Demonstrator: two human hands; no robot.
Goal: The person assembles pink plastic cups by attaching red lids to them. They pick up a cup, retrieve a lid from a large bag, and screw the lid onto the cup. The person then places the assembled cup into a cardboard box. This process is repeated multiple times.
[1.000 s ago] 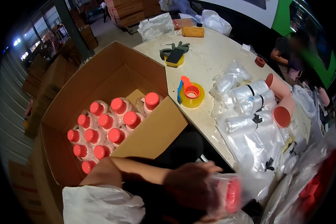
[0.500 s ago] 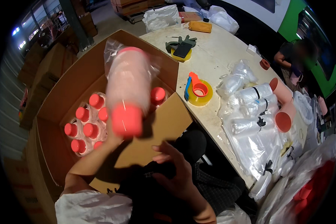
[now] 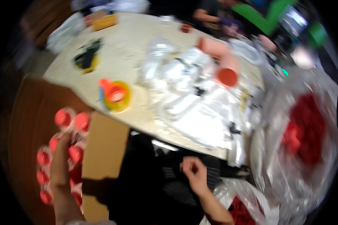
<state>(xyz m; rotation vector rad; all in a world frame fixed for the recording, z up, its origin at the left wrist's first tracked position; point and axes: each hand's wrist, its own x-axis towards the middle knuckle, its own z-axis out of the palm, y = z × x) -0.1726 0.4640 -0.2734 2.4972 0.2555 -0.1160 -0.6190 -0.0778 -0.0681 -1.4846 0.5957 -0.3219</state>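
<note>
My left hand [image 3: 67, 138] reaches down into the cardboard box [image 3: 105, 138], among several pink bottles with coral-red caps wrapped in clear plastic. Its fingers are blurred and partly hidden between the caps. Just beyond the fingers stands one capped bottle [image 3: 63, 117], with another bottle [image 3: 82, 121] beside it. Over my lap, away from the box, hovers my right hand [image 3: 195, 173]. Its fingers are loosely curled in, with a dark gap between thumb and fingers and nothing held.
A pale table [image 3: 135, 41] carries a tape roll [image 3: 120, 101] with an orange holder, clear plastic bags [image 3: 191, 112] and coral tubes [image 3: 227, 77]. Large plastic sacks of red pieces [image 3: 308, 131] stand at right. Someone else's arm [image 3: 206, 15] shows across the table.
My left hand has lowered the wrapped pink bottle into the box. The right hand has curled its fingers and moved aside. My view has swung to the right.
</note>
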